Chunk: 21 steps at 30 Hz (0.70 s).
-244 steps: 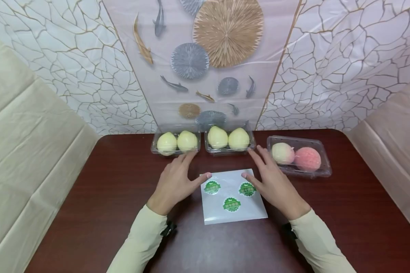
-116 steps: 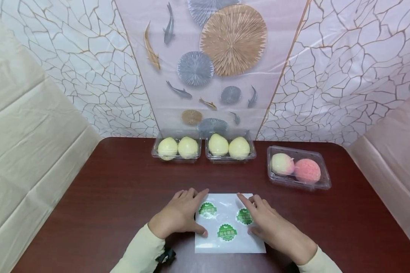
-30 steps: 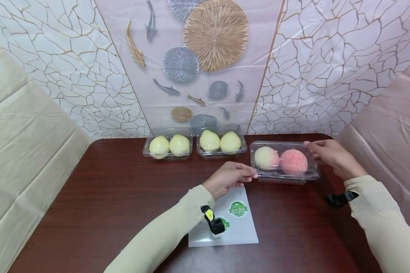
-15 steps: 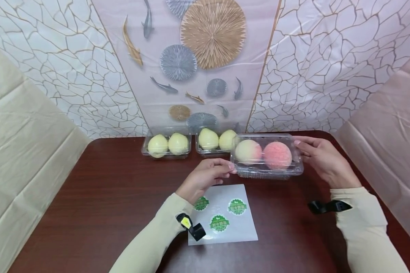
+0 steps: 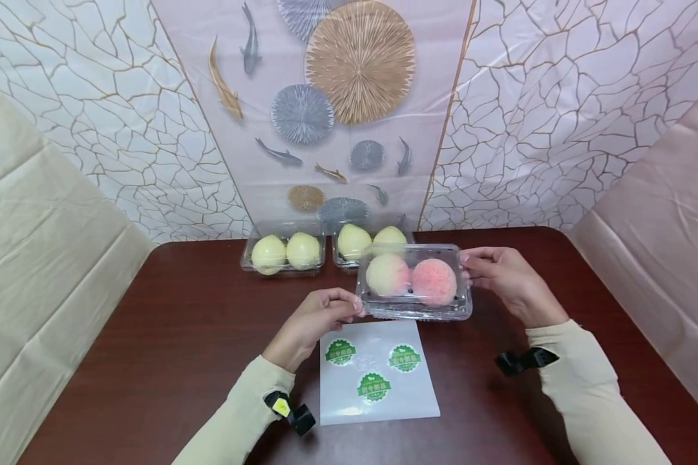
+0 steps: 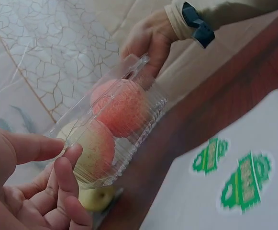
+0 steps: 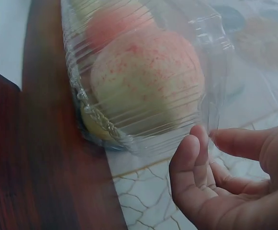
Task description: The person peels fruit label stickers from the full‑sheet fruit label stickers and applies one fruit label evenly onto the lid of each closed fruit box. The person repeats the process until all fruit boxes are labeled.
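A clear plastic clamshell box (image 5: 410, 310) hangs above the table, tilted slightly, with two pink-and-cream peaches (image 5: 434, 282) inside. My left hand (image 5: 320, 316) pinches its left end between thumb and fingers, as the left wrist view also shows. At the opposite end my right hand (image 5: 514, 284) pinches the rim; in the right wrist view thumb and fingertips meet at the plastic edge. Just below and in front of the box lies a white sheet (image 5: 351, 407) bearing three round green stickers (image 5: 374, 387). The box overlaps the sheet's far edge in the head view.
Two more clear boxes with pale yellow fruit stand at the table's back edge: the left box (image 5: 311, 272) and the right box (image 5: 340, 261), the latter partly hidden behind the held box. Patterned fabric walls (image 5: 523, 161) enclose the dark red table (image 5: 169, 361).
Earlier the peach box sat at the back right and both hands were at the sheet, which moved nearer. Both hands then took the box's ends, lifted it and carried it left.
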Motion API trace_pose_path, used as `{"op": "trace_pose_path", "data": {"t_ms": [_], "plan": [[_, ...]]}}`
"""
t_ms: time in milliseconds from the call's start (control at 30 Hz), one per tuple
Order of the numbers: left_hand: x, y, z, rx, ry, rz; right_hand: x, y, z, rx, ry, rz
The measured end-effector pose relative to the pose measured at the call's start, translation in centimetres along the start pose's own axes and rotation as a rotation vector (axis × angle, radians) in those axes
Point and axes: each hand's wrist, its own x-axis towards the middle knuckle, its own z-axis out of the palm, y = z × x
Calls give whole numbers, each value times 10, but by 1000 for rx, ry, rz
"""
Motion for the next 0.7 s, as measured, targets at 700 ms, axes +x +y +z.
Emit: {"op": "trace_pose_path", "data": {"t_ms": [700], "plan": [[-22, -15, -31, 115, 145, 4, 28, 14, 47, -247, -41, 80]]}}
